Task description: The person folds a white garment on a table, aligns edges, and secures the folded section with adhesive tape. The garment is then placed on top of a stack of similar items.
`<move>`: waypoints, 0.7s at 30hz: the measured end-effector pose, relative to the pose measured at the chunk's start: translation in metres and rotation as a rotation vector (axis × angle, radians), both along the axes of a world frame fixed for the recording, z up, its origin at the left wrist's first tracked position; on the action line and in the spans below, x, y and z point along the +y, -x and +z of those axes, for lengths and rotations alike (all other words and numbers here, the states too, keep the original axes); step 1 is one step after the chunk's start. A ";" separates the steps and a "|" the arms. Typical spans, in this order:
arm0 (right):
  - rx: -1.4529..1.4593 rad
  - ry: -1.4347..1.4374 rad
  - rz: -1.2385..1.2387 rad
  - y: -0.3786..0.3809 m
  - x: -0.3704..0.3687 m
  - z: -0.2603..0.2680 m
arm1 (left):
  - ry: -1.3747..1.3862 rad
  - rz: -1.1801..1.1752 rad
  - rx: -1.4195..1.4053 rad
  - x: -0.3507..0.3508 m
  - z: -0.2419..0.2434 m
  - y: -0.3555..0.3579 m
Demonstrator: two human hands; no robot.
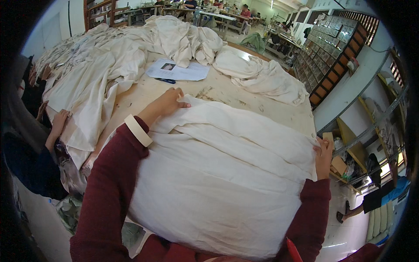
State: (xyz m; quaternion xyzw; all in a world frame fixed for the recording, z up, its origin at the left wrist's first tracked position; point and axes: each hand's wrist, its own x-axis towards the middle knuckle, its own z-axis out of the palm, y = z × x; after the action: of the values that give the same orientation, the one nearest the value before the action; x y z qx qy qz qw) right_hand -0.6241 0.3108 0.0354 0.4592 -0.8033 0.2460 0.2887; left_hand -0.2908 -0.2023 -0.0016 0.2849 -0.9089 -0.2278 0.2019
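Note:
A wide cream cloth spreads from the tabletop down over the near edge towards my body, with several long folds across its upper part. My left hand pinches its upper left corner between thumb and fingers. At the table's right edge, my right hand grips the cloth's right side, fingers bent over it. Beyond my left hand lie a printed paper sheet with a small picture and a dark blue pen.
Heaped cream cloth covers the table's left and back; another pile lies back right. Co-workers' hands rest at the left edge. Shelving stands right, where a person is on the floor. Sewing tables fill the background.

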 end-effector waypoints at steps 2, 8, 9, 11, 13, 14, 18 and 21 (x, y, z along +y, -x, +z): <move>0.074 -0.038 -0.083 -0.010 0.005 0.009 | -0.119 -0.096 -0.110 -0.005 0.005 -0.001; 0.414 -0.042 -0.219 -0.027 0.035 0.052 | -0.143 -0.535 0.115 -0.022 0.014 -0.003; 0.471 0.029 -0.247 -0.031 0.038 0.058 | -0.173 -0.520 0.154 -0.022 0.014 -0.003; 0.207 0.217 -0.173 -0.043 0.040 0.068 | -0.343 -0.297 0.149 -0.018 0.013 -0.002; -0.157 0.283 -0.186 -0.057 0.036 0.074 | -0.385 -0.150 0.032 -0.013 0.012 0.002; -0.376 0.240 -0.232 -0.063 0.032 0.075 | -0.335 -0.143 -0.043 -0.011 0.012 0.005; -0.832 0.295 -0.011 -0.074 0.014 0.075 | -0.281 -0.231 -0.285 -0.008 0.012 0.022; -0.733 0.354 0.162 -0.066 0.010 0.074 | -0.471 -0.355 -0.165 -0.012 0.018 0.031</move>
State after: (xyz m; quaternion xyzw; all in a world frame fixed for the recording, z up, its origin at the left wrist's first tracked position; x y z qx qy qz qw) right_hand -0.5579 0.3206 0.1094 0.3461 -0.7596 0.5494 0.0379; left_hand -0.3215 -0.2144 0.0169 0.1783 -0.8801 -0.4399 0.0131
